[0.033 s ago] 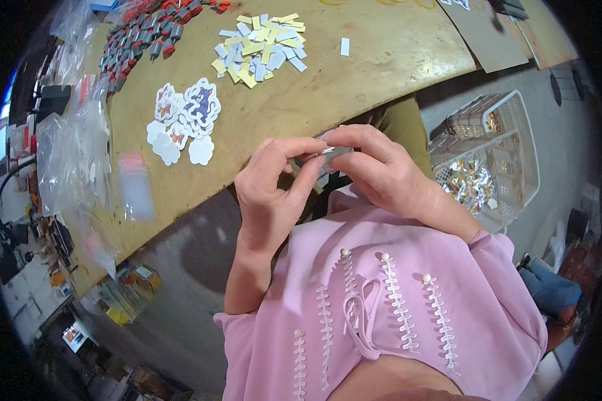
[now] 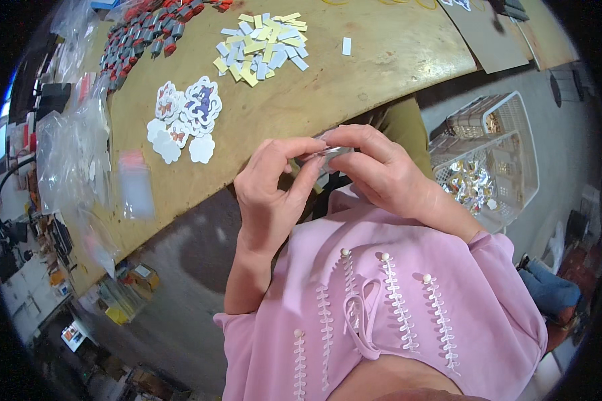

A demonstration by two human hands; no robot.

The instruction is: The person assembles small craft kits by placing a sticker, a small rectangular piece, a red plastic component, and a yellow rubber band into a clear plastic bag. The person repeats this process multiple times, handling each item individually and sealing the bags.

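Hands meet just off the near edge of the wooden tabletop (image 2: 354, 73): the left hand (image 2: 271, 194) and the right hand (image 2: 381, 170) both pinch one small, shiny, silver-coloured piece (image 2: 328, 155) between thumb and fingertips, held in the air over the person's pink top (image 2: 394, 307). What the piece is cannot be told; it is mostly hidden by the fingers. Judging from the grip, the work goes best with the piece kept close to the tabletop edge, the left hand steadying while the right fingertips do the fine handling, so nothing slips into the lap. Farther in on the tabletop lie cut-out stickers (image 2: 187, 117), a heap of yellow and pale paper strips (image 2: 264, 43) and red-and-grey parts (image 2: 144, 33). Beside the tabletop stands a white wire basket (image 2: 515, 144) of glittering pieces.
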